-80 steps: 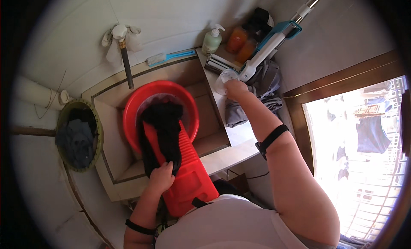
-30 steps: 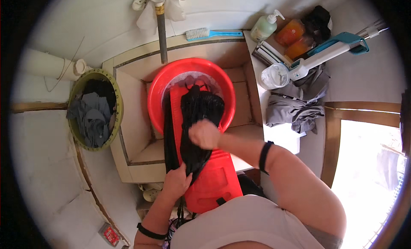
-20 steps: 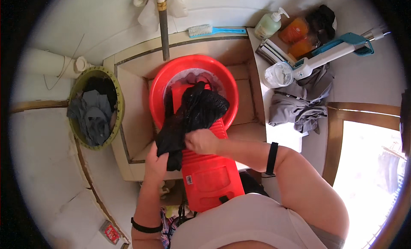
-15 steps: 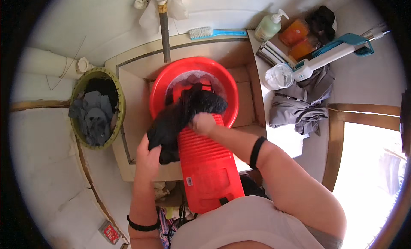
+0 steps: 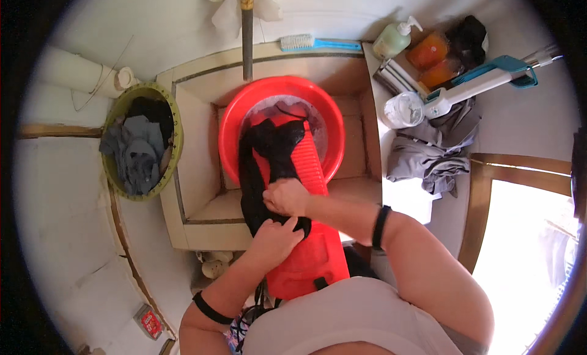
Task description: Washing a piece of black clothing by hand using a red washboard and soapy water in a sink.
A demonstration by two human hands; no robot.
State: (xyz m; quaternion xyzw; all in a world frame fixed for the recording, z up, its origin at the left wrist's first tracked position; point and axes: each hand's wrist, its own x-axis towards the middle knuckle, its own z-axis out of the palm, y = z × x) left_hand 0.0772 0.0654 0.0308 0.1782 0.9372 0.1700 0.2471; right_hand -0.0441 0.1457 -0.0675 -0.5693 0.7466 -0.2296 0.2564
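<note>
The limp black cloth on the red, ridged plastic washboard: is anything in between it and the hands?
No, nothing visible is in the way. The right hand and left hand are both right on the limp black cloth. The red, ridged plastic washboard is underneath, not between.

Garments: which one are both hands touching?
The black garment on the red washboard: the left hand and right hand are on it, while none touches the clothes in the green basket or the grey garment on the counter.

pale walls stand around a tiled sink, with a bright, wood-framed opening at right.
</note>
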